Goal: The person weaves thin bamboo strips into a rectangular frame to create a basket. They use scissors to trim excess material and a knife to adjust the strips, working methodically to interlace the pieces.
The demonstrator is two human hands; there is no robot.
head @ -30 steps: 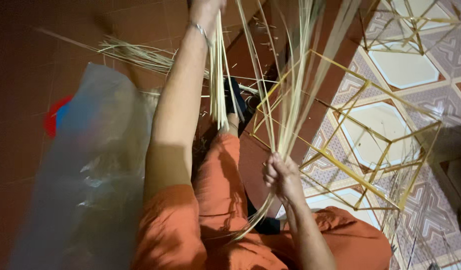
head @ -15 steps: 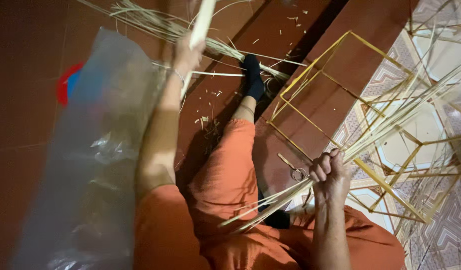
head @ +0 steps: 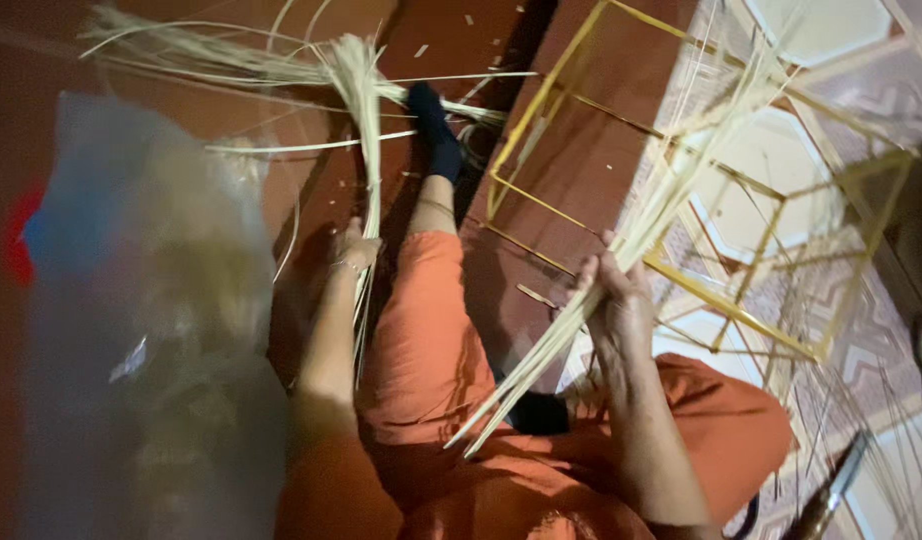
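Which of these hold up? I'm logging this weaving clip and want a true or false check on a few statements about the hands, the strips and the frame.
1. The right hand grips a bundle of pale strips. True.
2. The left hand is empty. False: it holds another bunch of strips that fans out over the floor.
3. The yellow stick frame sits on the person's lap. False: it stands on the floor by the right hand.
4. The person wears orange trousers and a dark sock. True.
5. A clear plastic bag lies by the left arm. True.
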